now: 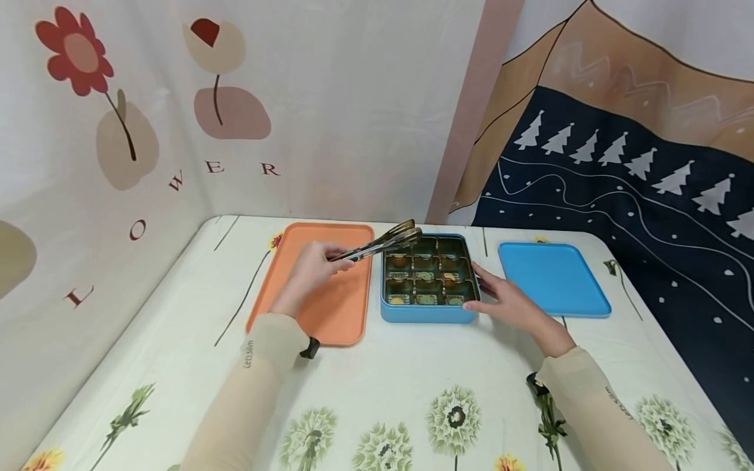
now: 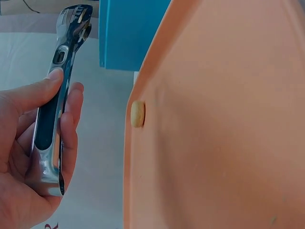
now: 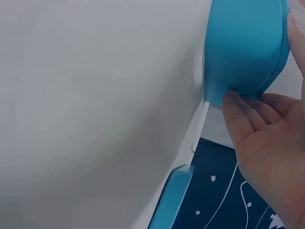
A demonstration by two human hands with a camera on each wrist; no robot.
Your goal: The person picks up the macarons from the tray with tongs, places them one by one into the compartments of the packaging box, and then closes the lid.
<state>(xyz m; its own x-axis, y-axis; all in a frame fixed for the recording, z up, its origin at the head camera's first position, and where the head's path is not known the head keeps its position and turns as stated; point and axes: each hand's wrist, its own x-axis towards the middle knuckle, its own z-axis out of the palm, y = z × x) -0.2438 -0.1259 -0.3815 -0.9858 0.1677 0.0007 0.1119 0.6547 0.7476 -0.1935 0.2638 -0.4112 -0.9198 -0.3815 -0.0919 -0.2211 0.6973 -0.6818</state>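
My left hand (image 1: 312, 269) holds a pair of metal tongs (image 1: 377, 244) by the handle, thumb along its upper side. Their tips reach over the back left of a blue box (image 1: 428, 314) with a grid of brown compartments. Small yellowish and greenish patches show at the bottom of several compartments. At the box's right side, my right hand (image 1: 511, 302) grips the front corner, thumb at the front and fingers against the side wall (image 3: 243, 47). Under the left hand lies an orange tray (image 1: 332, 317); a small pale yellow round piece (image 2: 137, 114) sits by its rim in the left wrist view.
To the right of the box a flat blue lid or tray (image 1: 556, 280) lies on the flower-print tablecloth (image 1: 412, 366). Printed curtains (image 1: 353, 118) hang behind the table and along its left and right sides.
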